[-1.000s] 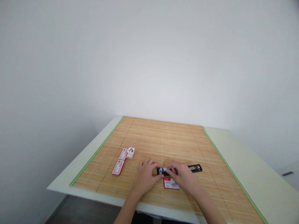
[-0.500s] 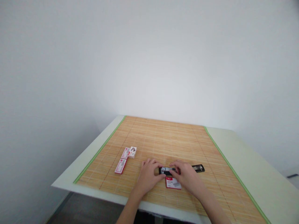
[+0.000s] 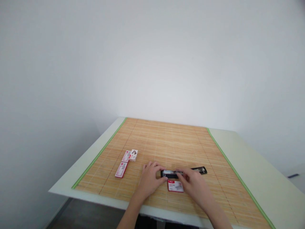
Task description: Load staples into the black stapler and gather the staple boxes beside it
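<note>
A black stapler [image 3: 181, 172] lies opened out flat on the bamboo mat [image 3: 166, 143], its metal channel showing. My left hand [image 3: 149, 183] holds its left end, fingers curled around it. My right hand [image 3: 194, 184] rests on the stapler's middle with fingertips at the channel. A small red and white staple box [image 3: 175, 186] lies just in front of the stapler, between my hands.
Three more small staple boxes lie to the left: one long red-edged box [image 3: 121, 169], another [image 3: 126, 156] behind it, and a white one [image 3: 133, 155]. The mat has green side borders and covers a pale table [image 3: 257, 171] set against white walls.
My right hand has slid back toward me, uncovering more of the stapler's channel and the box in front. The left hand has stayed on the stapler's left end.
</note>
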Motion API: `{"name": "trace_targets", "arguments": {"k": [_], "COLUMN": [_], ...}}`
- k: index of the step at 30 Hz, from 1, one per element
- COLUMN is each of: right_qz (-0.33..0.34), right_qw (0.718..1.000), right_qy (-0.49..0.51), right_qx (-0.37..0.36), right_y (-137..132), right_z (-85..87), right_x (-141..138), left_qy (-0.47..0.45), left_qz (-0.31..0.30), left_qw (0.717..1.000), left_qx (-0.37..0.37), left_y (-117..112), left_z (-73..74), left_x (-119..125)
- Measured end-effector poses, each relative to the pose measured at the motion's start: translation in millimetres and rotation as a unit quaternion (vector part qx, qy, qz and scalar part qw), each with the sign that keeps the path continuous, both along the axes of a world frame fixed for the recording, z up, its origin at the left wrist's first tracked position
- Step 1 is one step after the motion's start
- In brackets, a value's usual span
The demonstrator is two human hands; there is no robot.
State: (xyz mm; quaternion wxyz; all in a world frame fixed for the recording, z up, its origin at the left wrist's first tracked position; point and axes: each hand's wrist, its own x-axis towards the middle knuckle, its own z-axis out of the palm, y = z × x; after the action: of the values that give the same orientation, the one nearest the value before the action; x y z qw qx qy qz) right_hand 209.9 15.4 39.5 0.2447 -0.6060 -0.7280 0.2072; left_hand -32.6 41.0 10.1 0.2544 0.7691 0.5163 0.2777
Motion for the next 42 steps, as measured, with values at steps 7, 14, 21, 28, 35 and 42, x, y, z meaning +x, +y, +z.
{"name": "trace_targets", "arguments": {"k": [7, 14, 21, 28, 35, 42], "right_qz": [-0.182, 0.004, 0.103, 0.14, 0.114, -0.09], "right_qw": [0.979, 0.977, 0.994, 0.986, 0.993, 0.99], "right_qy": [0.09, 0.203, -0.02, -0.082, 0.0, 0.098], "right_qx": [-0.007, -0.059, -0.025, -0.029, -0.035, -0.047], "right_y": [-7.5, 12.7, 30.8, 32.4, 28.1, 1.5], "right_z": [-6.0, 26.7, 38.4, 27.7, 24.6, -25.0], "right_x": [102.6, 71.9, -24.4, -49.6, -1.1, 26.2], "left_qy": [-0.006, -0.013, -0.003, 0.014, -0.007, -0.04], "left_qz": [-0.006, -0.006, -0.004, -0.009, 0.011, -0.013], "left_qw": [1.0, 1.0, 1.0, 1.0, 1.0, 0.999], "left_qx": [0.005, 0.007, 0.01, 0.0, 0.015, 0.021], "left_y": [1.4, 2.0, 1.5, 1.5, 0.7, -7.7], "left_z": [-2.5, -5.4, -4.7, -1.6, -3.1, 4.3], "left_x": [-1.5, -1.2, -0.4, -0.2, 1.2, 2.8]}}
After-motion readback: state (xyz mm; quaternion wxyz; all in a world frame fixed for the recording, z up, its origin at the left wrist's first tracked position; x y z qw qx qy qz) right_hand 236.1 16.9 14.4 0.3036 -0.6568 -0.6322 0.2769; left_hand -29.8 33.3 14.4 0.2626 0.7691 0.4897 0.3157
